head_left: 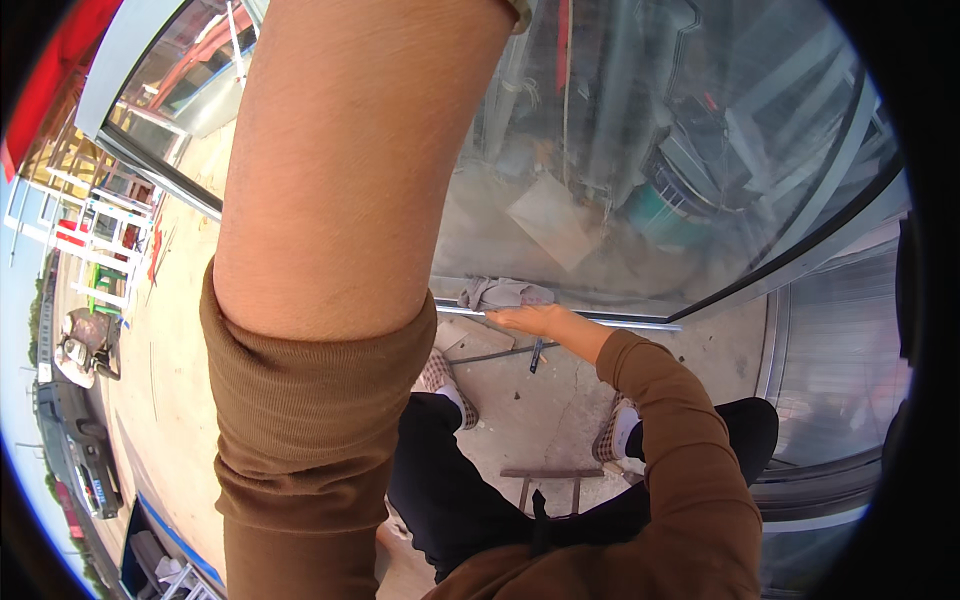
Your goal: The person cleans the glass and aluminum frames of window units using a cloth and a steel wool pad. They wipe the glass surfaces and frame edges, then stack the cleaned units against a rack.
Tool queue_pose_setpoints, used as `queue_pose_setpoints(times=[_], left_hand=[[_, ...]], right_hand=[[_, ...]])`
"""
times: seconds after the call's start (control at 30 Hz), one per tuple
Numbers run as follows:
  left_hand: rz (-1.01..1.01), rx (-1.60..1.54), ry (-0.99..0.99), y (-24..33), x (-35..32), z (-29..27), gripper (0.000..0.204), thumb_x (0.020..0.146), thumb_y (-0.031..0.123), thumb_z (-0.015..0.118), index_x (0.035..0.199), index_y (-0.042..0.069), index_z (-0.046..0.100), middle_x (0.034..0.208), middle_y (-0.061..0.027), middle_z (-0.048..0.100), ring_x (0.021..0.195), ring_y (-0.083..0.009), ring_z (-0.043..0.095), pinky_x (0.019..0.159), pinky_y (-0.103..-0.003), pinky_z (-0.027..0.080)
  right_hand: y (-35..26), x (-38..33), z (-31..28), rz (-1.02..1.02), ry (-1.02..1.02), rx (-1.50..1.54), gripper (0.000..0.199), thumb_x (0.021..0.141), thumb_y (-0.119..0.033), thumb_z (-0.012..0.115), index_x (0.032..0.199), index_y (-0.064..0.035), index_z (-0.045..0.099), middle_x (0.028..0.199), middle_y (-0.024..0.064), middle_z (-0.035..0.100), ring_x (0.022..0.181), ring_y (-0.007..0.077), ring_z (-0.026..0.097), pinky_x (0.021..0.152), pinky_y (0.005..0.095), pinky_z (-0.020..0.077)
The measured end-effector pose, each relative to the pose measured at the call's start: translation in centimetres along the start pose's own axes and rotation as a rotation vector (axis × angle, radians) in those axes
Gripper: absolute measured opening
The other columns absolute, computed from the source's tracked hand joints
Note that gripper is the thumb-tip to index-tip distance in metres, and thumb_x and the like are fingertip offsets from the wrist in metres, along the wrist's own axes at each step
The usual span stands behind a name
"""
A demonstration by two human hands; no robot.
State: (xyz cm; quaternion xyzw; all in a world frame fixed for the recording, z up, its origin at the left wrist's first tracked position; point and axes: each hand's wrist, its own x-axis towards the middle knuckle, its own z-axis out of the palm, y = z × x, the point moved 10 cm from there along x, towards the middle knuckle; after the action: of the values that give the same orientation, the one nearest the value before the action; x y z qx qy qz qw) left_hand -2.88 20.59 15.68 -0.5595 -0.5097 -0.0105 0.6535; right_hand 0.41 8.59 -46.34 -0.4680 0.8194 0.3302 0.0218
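While the left forearm [340, 170] rises straight up past the camera, its hand out of view so its fingers cannot be told, the right hand [528, 319] reaches down, fingers flat and released, onto the metal bottom rail [600, 322] of a dusty glass pane [640, 160]. Just beside the hand lies a grey rag [500, 293]. Below is a concrete floor [540, 410], with a small tool [536, 355] near the 2 shoes.
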Motion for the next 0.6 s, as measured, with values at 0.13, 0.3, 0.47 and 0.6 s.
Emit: queue_pose_setpoints(times=[0.13,0.3,0.47,0.6], left_hand=[[-0.009,-0.086,-0.099,2.9,-7.0,-2.2,0.023,0.111,0.028,0.056,0.116,0.018,0.076,0.082,-0.0118,0.072,0.075,-0.0333,0.074,0.062,-0.047,0.06],[-0.055,-0.108,-0.137,3.8,-11.7,-4.4,0.023,0.111,0.027,0.056,0.118,0.018,0.076,0.083,-0.0118,0.072,0.075,-0.033,0.074,0.062,-0.047,0.06],[-0.059,-0.133,-0.142,4.6,-14.3,-5.4,0.023,0.111,0.027,0.056,0.12,0.019,0.076,0.084,-0.0118,0.072,0.076,-0.0327,0.074,0.062,-0.047,0.06],[-0.065,-0.16,-0.174,5.0,-15.4,-5.2,0.023,0.111,0.026,0.056,0.121,0.019,0.076,0.084,-0.0118,0.072,0.076,-0.0325,0.074,0.062,-0.047,0.06]], right_hand=[[9.0,-5.4,-9.9,0.144,0.112,-0.704,0.047,0.114,-0.02,0.041,0.157,-0.0049,0.049,0.16,0.0047,0.057,0.147,0.017,0.056,0.125,0.034,0.0407],[21.0,-9.6,-22.9,0.752,1.019,0.016,0.029,0.102,-0.012,0.06,0.127,-0.0045,0.071,0.154,0.0119,0.064,0.148,0.0261,0.057,0.125,0.0406,0.0418],[13.0,-1.8,-13.9,0.436,1.123,0.169,0.023,0.095,-0.007,0.065,0.114,0.0027,0.073,0.152,0.0194,0.065,0.149,0.0329,0.056,0.126,0.0471,0.043],[-0.6,4.2,1.8,-0.015,0.272,-0.148,0.031,0.105,-0.007,0.049,0.131,0.0005,0.063,0.136,0.0179,0.068,0.135,0.0335,0.064,0.109,0.0453,0.0552]])
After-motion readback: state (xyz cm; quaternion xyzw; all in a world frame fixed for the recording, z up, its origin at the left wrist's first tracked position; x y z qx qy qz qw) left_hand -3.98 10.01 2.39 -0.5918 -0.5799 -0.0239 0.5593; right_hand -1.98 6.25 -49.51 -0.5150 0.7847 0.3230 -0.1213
